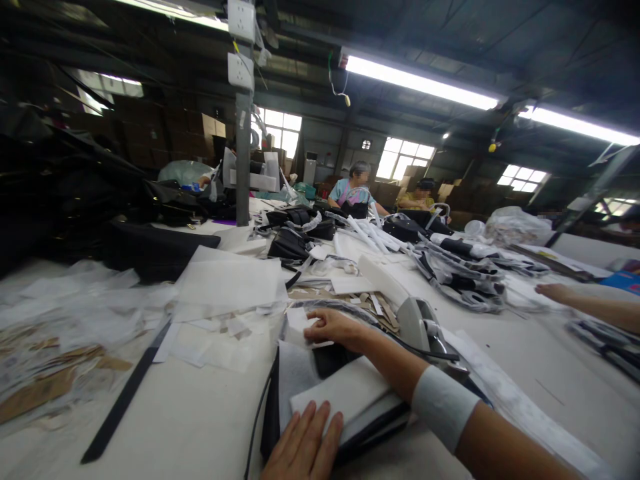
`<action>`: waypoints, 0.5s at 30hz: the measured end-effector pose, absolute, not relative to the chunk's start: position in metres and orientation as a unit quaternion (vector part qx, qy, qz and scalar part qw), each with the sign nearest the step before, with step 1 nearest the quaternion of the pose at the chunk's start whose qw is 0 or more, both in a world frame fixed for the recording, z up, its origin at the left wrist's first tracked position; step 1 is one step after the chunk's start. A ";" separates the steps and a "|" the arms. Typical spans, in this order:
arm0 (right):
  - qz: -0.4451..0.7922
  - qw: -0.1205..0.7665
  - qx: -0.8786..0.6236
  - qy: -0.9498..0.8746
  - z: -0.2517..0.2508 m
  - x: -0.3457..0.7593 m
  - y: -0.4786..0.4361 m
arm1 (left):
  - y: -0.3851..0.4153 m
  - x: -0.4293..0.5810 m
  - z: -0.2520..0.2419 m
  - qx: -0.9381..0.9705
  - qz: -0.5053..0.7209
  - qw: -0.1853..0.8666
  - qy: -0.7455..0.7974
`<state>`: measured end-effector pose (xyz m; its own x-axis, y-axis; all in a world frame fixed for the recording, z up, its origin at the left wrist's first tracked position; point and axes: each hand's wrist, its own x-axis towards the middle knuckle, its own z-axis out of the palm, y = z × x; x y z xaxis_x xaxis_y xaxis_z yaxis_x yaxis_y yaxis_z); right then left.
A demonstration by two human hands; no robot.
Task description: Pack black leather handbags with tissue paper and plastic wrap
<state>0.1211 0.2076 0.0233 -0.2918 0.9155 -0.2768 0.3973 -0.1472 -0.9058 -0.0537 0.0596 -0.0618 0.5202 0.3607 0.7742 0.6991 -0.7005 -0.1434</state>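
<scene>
My left hand [303,445] lies flat with its fingers stretched out on a white sheet [345,393] at the table's near edge. That sheet covers a black bag [327,360]. My right hand [334,328], with a grey wristband on the forearm, reaches across the bag. Its fingers curl down onto a small white piece of paper [299,321] at the bag's far end. A black cord [257,413] runs along the bag's left side.
A grey device [423,325] stands just right of my right hand. White tissue sheets [230,281] and a long black strap [125,397] lie to the left. Another person's forearm [590,305] reaches in from the right. Black bags, wrapped straps and a metal post [243,133] are beyond; two people sit at the far end.
</scene>
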 end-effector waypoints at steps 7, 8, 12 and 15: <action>0.522 0.274 -0.521 -0.617 0.023 0.122 0.203 | 0.059 -0.055 -0.063 -0.846 -0.374 0.212 -0.315; 0.521 0.285 -0.522 -0.612 0.021 0.121 0.203 | 0.059 -0.055 -0.063 -0.848 -0.371 0.210 -0.315; 0.525 0.315 -0.526 -0.591 0.014 0.117 0.204 | 0.058 -0.055 -0.063 -0.852 -0.364 0.207 -0.316; 0.509 0.350 -0.540 -0.572 0.010 0.116 0.205 | 0.058 -0.054 -0.063 -0.850 -0.365 0.207 -0.319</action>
